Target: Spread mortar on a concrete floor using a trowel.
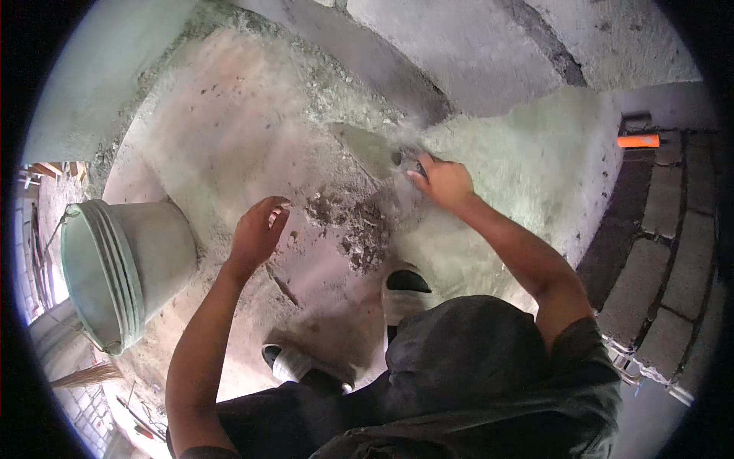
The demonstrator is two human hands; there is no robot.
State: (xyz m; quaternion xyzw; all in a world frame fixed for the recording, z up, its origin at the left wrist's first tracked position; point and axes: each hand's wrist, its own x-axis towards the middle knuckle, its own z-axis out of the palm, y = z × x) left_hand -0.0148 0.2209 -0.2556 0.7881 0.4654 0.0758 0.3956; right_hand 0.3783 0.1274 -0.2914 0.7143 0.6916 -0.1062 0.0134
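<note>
My right hand (447, 182) is closed around the dark handle of what looks like a trowel (419, 170), low over the grey surface. Blur and dust hide much of its blade. Just left of it, a patch of loose grey mortar crumbs (359, 226) lies on the floor between my hands. My left hand (258, 233) hovers beside that patch with fingers loosely curled and the thumb apart, and I see nothing held in it.
A pale bucket (164, 245) lies tipped on its side at the left, near broom bristles (92, 375). Rough plastered masonry (474, 53) rises at the far side. On the right, an orange cylinder (638, 141) rests on a block wall (665, 203). My shoes (289, 362) are below.
</note>
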